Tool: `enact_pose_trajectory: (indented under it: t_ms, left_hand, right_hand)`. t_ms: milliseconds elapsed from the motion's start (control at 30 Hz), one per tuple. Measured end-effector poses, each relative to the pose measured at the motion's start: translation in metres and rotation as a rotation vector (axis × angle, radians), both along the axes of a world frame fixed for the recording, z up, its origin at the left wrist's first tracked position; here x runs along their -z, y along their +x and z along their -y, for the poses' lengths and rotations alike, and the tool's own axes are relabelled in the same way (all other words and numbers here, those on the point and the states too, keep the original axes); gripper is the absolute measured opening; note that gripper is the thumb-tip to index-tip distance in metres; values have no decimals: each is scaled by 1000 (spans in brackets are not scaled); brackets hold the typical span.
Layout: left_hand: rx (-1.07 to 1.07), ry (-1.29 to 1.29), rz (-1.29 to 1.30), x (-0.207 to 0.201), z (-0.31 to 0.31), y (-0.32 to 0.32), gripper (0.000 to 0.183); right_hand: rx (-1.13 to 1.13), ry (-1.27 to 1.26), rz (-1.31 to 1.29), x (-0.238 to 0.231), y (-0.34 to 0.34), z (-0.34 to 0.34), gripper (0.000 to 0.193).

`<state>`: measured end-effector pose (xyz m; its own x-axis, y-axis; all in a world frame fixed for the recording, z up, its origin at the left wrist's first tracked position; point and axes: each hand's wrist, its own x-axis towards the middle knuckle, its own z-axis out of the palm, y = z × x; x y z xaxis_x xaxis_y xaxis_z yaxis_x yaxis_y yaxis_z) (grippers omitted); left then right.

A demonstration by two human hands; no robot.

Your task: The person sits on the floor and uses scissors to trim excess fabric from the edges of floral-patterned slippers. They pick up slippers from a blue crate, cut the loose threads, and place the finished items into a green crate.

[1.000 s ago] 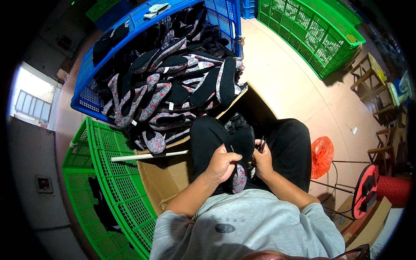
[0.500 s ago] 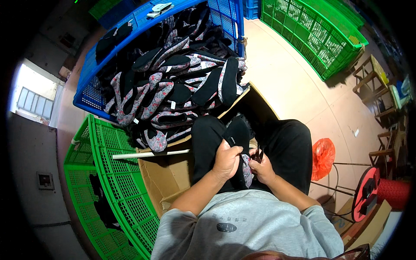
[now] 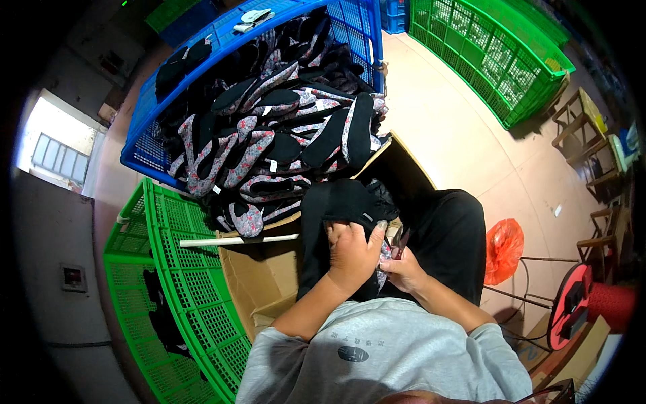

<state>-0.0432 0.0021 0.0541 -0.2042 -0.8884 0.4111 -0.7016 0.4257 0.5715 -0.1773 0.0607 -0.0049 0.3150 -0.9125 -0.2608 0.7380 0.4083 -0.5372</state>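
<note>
Over my lap, my left hand (image 3: 353, 252) grips a black fabric slipper (image 3: 351, 200) with a floral part (image 3: 385, 249). Its fingers are curled over the black cloth and the thumb points up along its edge. My right hand (image 3: 406, 271) is closed beside the floral part, close to my left thumb. A small pair of snips (image 3: 403, 240), dark and partly shiny, sticks up from my right fingers; most of it is hidden. Ahead, a heap of similar slippers (image 3: 286, 148), black with grey-and-red floral cloth and small white tags, fills a blue crate (image 3: 142, 145).
A green crate (image 3: 192, 283) with black pieces inside stands at my left, a white rod (image 3: 239, 241) across its corner. Cardboard boxes (image 3: 252, 276) sit by my knees. At right are a red plastic bag (image 3: 503, 250), a red round-topped stand (image 3: 568, 306) and wooden stools (image 3: 582, 124).
My left hand has turned over and regripped the slipper, which now lies more to the left, folded across my thigh. My right hand has shifted slightly down with the snips.
</note>
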Motion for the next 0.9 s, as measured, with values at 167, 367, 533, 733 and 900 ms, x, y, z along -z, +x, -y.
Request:
enact_pose_trajectory:
  t_ms: [167, 367, 533, 733, 900]
  left_hand:
    - [-28, 247, 218, -9, -7, 16, 37]
    - [15, 125, 346, 21, -6, 43, 21]
    - [-120, -186, 80, 36, 6, 68, 16]
    - [-72, 149, -253, 82, 5, 85, 24]
    - [13, 424, -357, 103, 7, 116, 23]
  right_hand:
    - [-115, 136, 69, 12, 11, -1, 25]
    - [-212, 212, -212, 28, 14, 6, 17]
    - [-124, 159, -378, 38, 18, 7, 29]
    - [-70, 21, -651, 59, 21, 1, 31]
    - [-50, -64, -726, 75, 22, -3, 32]
